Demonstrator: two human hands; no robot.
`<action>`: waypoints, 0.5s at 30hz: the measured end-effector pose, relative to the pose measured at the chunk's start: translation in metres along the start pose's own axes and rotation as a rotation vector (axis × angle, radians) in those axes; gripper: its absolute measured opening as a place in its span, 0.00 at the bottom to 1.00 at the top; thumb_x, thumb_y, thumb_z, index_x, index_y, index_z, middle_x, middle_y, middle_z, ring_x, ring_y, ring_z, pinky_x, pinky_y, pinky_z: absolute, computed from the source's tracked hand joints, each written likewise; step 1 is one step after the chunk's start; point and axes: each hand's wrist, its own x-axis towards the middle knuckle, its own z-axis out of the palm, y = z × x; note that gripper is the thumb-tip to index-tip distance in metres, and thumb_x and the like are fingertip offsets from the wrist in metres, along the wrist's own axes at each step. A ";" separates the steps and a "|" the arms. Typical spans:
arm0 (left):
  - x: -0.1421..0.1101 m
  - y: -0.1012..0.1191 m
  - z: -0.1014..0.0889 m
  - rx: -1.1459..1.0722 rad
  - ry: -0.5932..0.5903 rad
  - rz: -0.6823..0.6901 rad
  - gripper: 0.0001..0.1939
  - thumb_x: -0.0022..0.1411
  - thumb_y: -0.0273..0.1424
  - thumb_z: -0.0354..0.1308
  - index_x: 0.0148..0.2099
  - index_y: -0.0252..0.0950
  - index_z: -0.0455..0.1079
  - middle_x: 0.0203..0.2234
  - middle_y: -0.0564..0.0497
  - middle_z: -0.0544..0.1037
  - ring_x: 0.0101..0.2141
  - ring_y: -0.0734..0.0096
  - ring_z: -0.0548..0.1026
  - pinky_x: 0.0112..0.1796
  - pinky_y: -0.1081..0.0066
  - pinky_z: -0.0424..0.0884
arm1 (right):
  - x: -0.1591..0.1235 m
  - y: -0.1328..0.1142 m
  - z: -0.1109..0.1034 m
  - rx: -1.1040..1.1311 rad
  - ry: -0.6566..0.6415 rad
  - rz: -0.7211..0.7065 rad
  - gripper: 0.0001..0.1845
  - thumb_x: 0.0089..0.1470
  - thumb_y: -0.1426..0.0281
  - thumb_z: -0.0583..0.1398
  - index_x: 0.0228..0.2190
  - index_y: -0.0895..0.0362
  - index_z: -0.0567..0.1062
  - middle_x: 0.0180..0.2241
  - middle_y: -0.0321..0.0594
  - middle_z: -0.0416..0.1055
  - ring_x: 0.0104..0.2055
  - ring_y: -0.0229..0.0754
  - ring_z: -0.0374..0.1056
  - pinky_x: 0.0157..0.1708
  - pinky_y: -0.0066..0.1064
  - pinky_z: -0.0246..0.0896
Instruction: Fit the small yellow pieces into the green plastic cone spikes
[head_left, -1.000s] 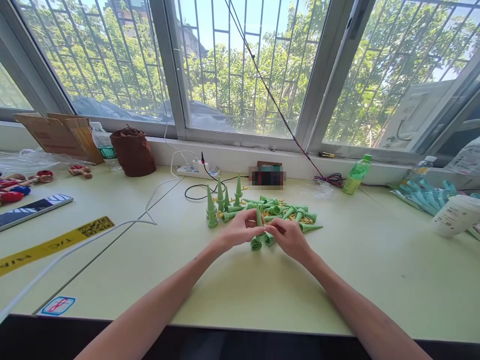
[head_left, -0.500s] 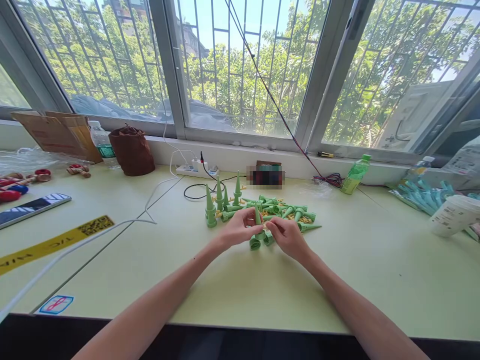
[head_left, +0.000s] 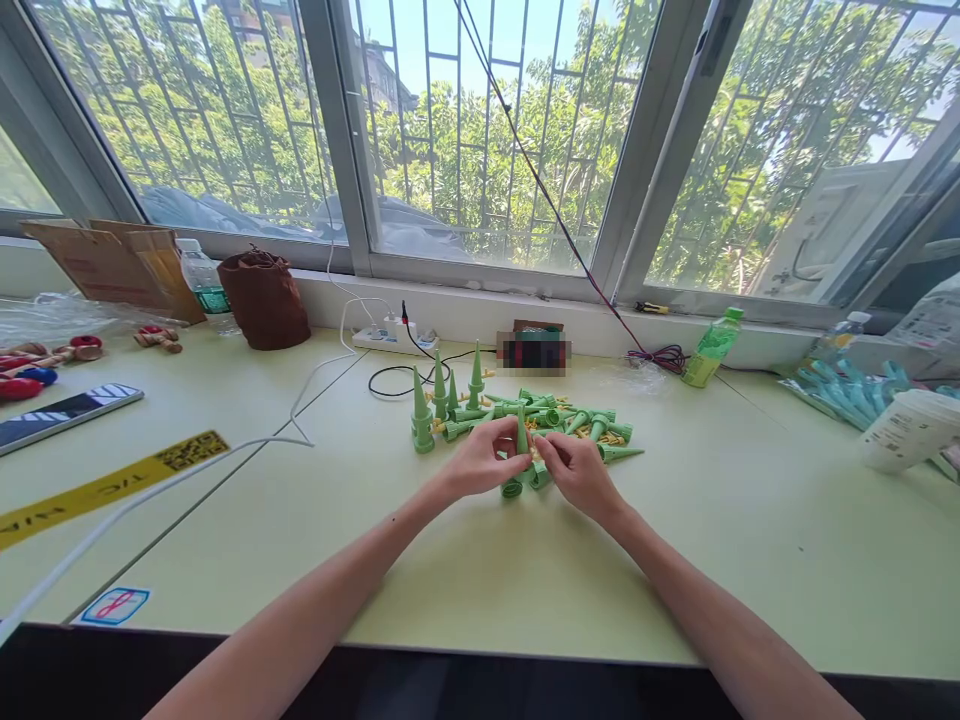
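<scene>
My left hand [head_left: 484,460] is closed around a green cone-shaped spike [head_left: 520,436], held point up over the pale green table [head_left: 525,570]. My right hand [head_left: 576,468] pinches at the same spike from the right, fingers pressed together on something small I cannot make out. Two more green spikes [head_left: 523,482] lie just under my hands. Behind them lies a pile of green spikes [head_left: 581,422] mixed with small yellow pieces. Several spikes [head_left: 442,400] stand upright at the left of the pile.
A white cable [head_left: 225,455] and a power strip [head_left: 394,340] lie at the left. A brown pouch [head_left: 262,298], cardboard [head_left: 112,262], a yellow strip [head_left: 112,485] and toys sit far left. A green bottle [head_left: 712,350], a white cup [head_left: 911,430] and blue parts lie at the right.
Both hands stay together on the upright spike, fingers shifting slightly around it. The view has barely moved.
</scene>
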 end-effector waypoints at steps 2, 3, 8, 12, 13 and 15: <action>0.000 0.005 -0.001 -0.043 -0.020 -0.040 0.08 0.53 0.32 0.62 0.34 0.32 0.70 0.29 0.51 0.73 0.27 0.75 0.69 0.25 0.78 0.64 | 0.000 -0.003 -0.002 0.058 -0.001 0.004 0.16 0.62 0.61 0.53 0.27 0.57 0.69 0.19 0.31 0.60 0.21 0.34 0.54 0.22 0.27 0.47; 0.000 0.007 -0.002 -0.072 -0.030 -0.069 0.09 0.53 0.32 0.62 0.34 0.32 0.69 0.29 0.51 0.72 0.26 0.76 0.68 0.23 0.79 0.62 | -0.001 -0.005 -0.003 0.085 0.001 0.005 0.13 0.62 0.61 0.54 0.32 0.57 0.71 0.22 0.33 0.64 0.22 0.35 0.57 0.22 0.27 0.50; 0.000 0.008 -0.007 -0.268 -0.036 -0.198 0.12 0.53 0.34 0.64 0.37 0.34 0.68 0.27 0.53 0.68 0.21 0.82 0.59 0.18 0.80 0.49 | -0.001 -0.007 -0.005 0.123 0.009 -0.025 0.13 0.60 0.62 0.57 0.42 0.57 0.73 0.29 0.38 0.72 0.24 0.37 0.65 0.22 0.27 0.57; 0.001 0.002 -0.010 -0.347 -0.034 -0.210 0.12 0.53 0.34 0.65 0.36 0.34 0.68 0.23 0.56 0.65 0.18 0.84 0.56 0.18 0.79 0.48 | -0.001 -0.006 -0.005 0.130 0.003 -0.060 0.13 0.59 0.64 0.58 0.42 0.57 0.75 0.34 0.42 0.75 0.28 0.39 0.69 0.27 0.29 0.64; 0.001 0.001 -0.010 -0.351 -0.034 -0.212 0.12 0.52 0.34 0.65 0.36 0.34 0.68 0.23 0.56 0.65 0.18 0.84 0.56 0.18 0.79 0.48 | -0.001 -0.005 -0.004 0.137 0.001 -0.060 0.12 0.59 0.64 0.58 0.42 0.57 0.75 0.35 0.43 0.75 0.29 0.40 0.69 0.28 0.30 0.65; 0.000 0.002 -0.010 -0.340 -0.036 -0.216 0.12 0.52 0.34 0.65 0.36 0.34 0.68 0.23 0.56 0.65 0.18 0.84 0.56 0.18 0.79 0.48 | -0.001 -0.004 -0.004 0.150 -0.001 -0.054 0.12 0.59 0.64 0.59 0.41 0.57 0.76 0.35 0.43 0.76 0.30 0.41 0.70 0.29 0.30 0.66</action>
